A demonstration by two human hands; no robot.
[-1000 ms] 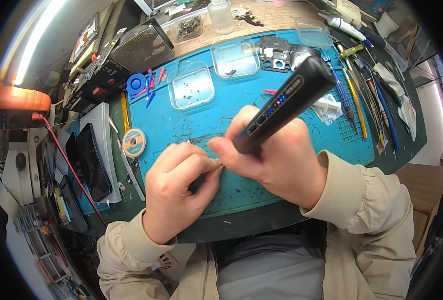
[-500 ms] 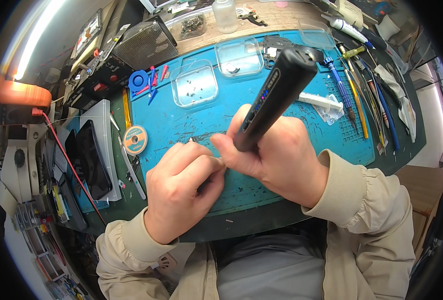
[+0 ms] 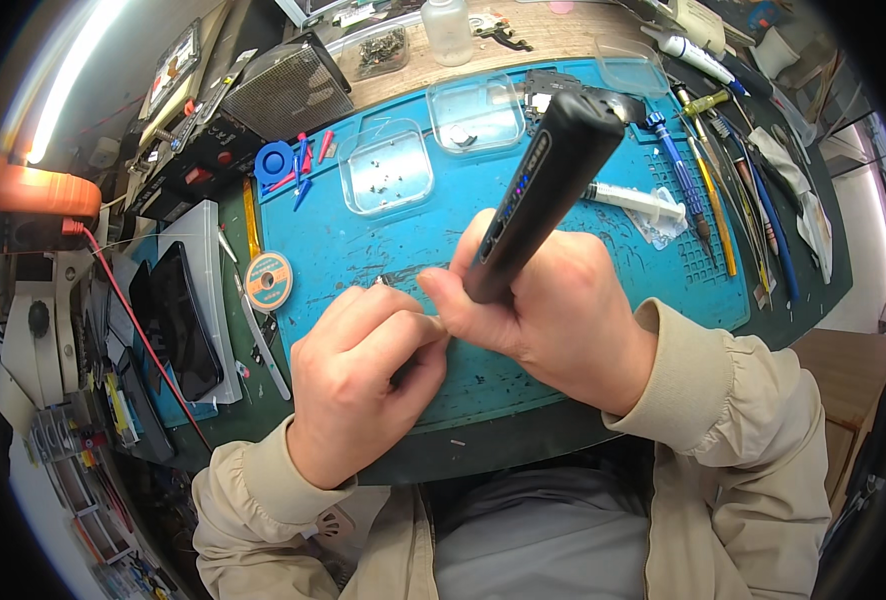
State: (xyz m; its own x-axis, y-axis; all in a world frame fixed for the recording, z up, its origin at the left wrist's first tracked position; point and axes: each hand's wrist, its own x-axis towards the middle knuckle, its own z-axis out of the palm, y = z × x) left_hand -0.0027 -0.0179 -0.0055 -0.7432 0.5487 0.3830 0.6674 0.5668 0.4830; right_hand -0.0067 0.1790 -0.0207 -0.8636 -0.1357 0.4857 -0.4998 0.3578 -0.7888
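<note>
My right hand (image 3: 558, 320) is wrapped round a thick black pen-shaped electric tool (image 3: 548, 180) with small blue and purple lights along its side. The tool stands slanted, its upper end leaning to the right; its working tip is hidden below my fingers. Close beside it, my left hand (image 3: 368, 375) is closed, fingers curled down over the blue work mat (image 3: 333, 260). A tiny dark and metallic bit (image 3: 383, 281) shows just past its knuckles, but what those fingers pinch is hidden. The two hands meet at thumb and fingertips.
Two clear plastic trays (image 3: 387, 205) with small screws or parts lie beyond my hands. A wire spool (image 3: 268, 281), tweezers and a black phone (image 3: 185, 320) are at the left. On the right lie a syringe (image 3: 638, 200), a blue screwdriver (image 3: 678, 170) and several hand tools.
The upper end of the black tool has tipped slightly to the left, uncovering more of the syringe. Both hands stay almost in place.
</note>
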